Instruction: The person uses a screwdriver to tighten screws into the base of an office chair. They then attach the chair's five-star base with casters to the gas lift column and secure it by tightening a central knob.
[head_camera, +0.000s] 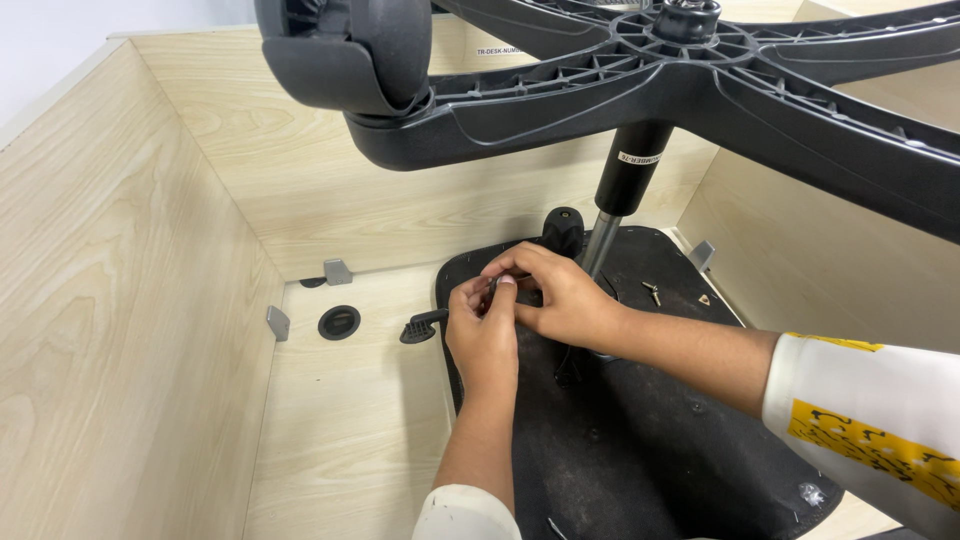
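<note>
**A:** What is the room giving you?

**B:** I'm looking down into a pale wood-grain enclosure, panels (120, 300) rising on the left, far and right sides. An office chair is lying upside down in it: the black seat underside (640, 440) is facing up, and the star base (700, 70) with a caster (345, 50) is hanging across the top of the view on the gas cylinder (625, 190).

**A:** And the hands?

**B:** Both are meeting just left of the cylinder, touching each other. The left hand (482, 335) is coming up from the near edge; the right hand (560, 300) is reaching in from the right. Their fingertips are pinching together on a small dark part (497, 283) at the seat plate. I can't tell exactly what it is.

**A:** Anything near them?

**B:** A black lever with a ribbed paddle (420, 327) is sticking out left of the seat, and loose screws (653, 292) are lying right of the cylinder.

**A:** Which step, would you say?

**B:** I'm judging it as fitting or adjusting that small part by the lever mechanism. The next move is calling for fine fingertip control, keeping the part aligned without dropping it.
</note>
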